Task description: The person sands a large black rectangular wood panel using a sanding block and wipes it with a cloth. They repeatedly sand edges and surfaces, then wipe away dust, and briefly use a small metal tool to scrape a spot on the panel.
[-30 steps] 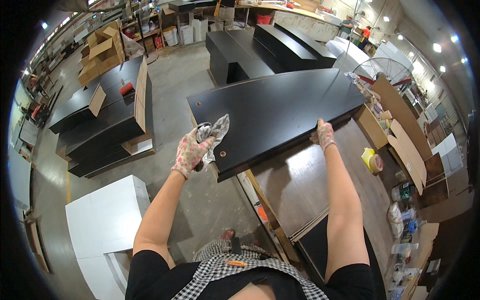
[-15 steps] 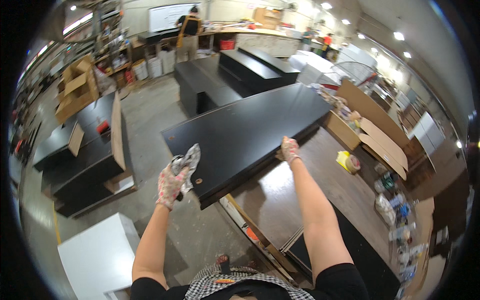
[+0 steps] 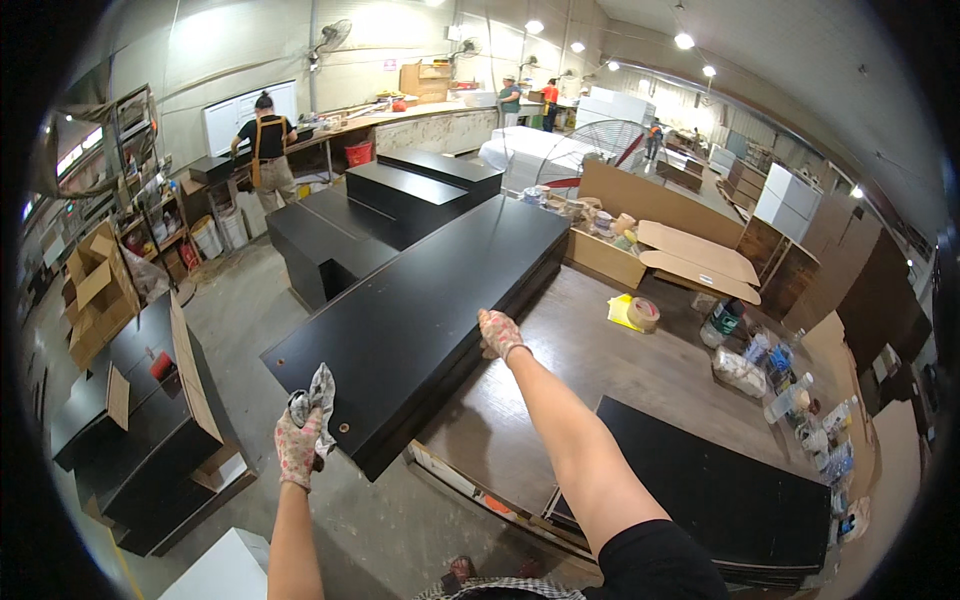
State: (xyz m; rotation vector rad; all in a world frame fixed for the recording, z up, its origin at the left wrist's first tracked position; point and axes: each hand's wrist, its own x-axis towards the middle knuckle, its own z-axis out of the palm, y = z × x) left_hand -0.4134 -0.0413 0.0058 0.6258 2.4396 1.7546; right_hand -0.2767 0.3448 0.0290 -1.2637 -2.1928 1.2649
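A long black panel (image 3: 430,290) lies across the work table (image 3: 560,370), its near left corner jutting past the table edge. Two small round fittings show at its near end. My right hand (image 3: 498,333), in a patterned glove, is closed on the panel's right long edge. At the near left corner my left hand (image 3: 297,440), gloved alike, is closed around a crumpled grey rag (image 3: 318,400). The rag hangs against the panel's end. Something dark shows below that hand, too little of it to name.
More black panels (image 3: 720,490) are stacked at the near right. Tape rolls (image 3: 643,314) and bottles (image 3: 790,398) stand on the table, with an open cardboard box (image 3: 610,258) behind. Black cabinets (image 3: 150,420) sit on the floor at left. A person (image 3: 265,150) works at the back bench.
The view has swung to the right, so the surroundings sit further left. Both hands keep their places at the panel, the rag still in the left.
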